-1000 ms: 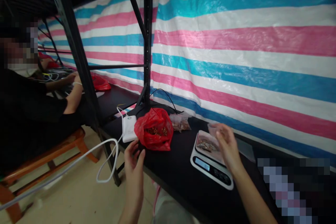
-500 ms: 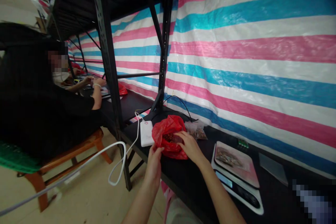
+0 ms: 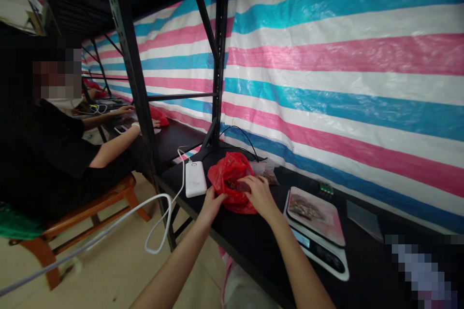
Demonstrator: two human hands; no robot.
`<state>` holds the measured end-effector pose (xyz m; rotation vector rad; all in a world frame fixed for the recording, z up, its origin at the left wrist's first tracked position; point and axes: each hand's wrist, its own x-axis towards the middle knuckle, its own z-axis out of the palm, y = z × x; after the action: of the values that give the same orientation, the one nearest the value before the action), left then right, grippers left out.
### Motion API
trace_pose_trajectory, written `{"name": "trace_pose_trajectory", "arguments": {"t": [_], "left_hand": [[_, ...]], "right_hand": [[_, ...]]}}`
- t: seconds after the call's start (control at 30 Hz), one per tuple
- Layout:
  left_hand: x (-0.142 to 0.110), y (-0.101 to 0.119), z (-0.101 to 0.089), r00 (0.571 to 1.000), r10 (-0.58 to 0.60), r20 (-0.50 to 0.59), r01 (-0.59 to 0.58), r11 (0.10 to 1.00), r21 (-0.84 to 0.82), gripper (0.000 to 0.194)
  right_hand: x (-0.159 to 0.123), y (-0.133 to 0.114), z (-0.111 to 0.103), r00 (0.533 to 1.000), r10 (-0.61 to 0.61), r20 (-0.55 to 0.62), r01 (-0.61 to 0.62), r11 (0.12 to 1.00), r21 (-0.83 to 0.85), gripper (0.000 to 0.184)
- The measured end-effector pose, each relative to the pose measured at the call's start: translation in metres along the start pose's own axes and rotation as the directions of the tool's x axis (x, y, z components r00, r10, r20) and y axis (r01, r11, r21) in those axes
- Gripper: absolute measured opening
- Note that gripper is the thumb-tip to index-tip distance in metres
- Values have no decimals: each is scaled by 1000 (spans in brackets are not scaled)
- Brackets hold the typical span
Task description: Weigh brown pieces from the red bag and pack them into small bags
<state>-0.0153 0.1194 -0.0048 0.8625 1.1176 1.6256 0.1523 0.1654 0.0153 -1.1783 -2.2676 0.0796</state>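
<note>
Striped tarp fills the right and top of frame, black rack posts upper left. Black table runs from centre to lower right.

A co-worker in black sits on a wooden stool at left, hands on their own stretch of table, well apart from yours.

White scale sits lower right of centre. Its pan already carries a small pile of brown bits, so some of the weighing looks done; display is unreadable.

Red plastic bag sits centre frame on the table, mouth open, brown pieces showing inside. Looks like plenty still in there.

A clear bag of similar stuff is just behind the red one, touching it.

White power bank lies just left of the bag, white cable looping off the table edge toward lower left.

Your left hand pinches the near left edge of the red bag, holding it open.

Your right hand is at the bag's mouth, fingers curled down into it. Can't tell whether they've closed on any pieces.

Small green part sits behind the scale, against the tarp.
</note>
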Motion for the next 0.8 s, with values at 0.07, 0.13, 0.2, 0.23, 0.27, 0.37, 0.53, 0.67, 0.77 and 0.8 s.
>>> {"name": "trace_pose_trajectory", "arguments": {"t": [0.07, 0.13, 0.2, 0.23, 0.27, 0.37, 0.53, 0.67, 0.77, 0.8], "left_hand": [[1, -2, 3, 997, -58, 49, 60, 997, -39, 31], [2, -4, 7, 991, -103, 83, 110, 990, -86, 28], [4, -6, 10, 991, -105, 86, 117, 982, -149, 25], [6, -7, 11, 992, -102, 79, 116, 975, -188, 24], [7, -7, 12, 993, -102, 67, 115, 967, -228, 25], [8, -6, 13, 992, -123, 41, 130, 942, -311, 26], [6, -5, 13, 991, -132, -6, 123, 938, -323, 28], [5, -7, 11, 991, -135, 0, 129, 944, -304, 29], [6, -7, 11, 990, -136, 22, 136, 942, -306, 29], [6, -7, 10, 991, -134, 21, 134, 943, -304, 29]], "right_hand": [[0, -3, 2, 1000, 0, -24, 0, 1000, 18, 40], [1, -5, 5, 999, 22, -48, -20, 999, 36, 37], [1, -3, 8, 997, 51, -61, -45, 995, 91, 35], [1, -1, 9, 996, 64, -65, -54, 989, 136, 35], [1, 1, 11, 995, 75, -70, -61, 980, 187, 35], [0, 8, 16, 990, 111, -89, -80, 951, 300, 34], [0, 13, 22, 987, 147, -70, -105, 902, 418, 35], [0, 14, 26, 987, 155, -42, -113, 854, 509, 35], [0, 14, 27, 987, 162, -20, -122, 812, 571, 34], [0, 14, 27, 986, 164, -16, -124, 801, 586, 33]]}}
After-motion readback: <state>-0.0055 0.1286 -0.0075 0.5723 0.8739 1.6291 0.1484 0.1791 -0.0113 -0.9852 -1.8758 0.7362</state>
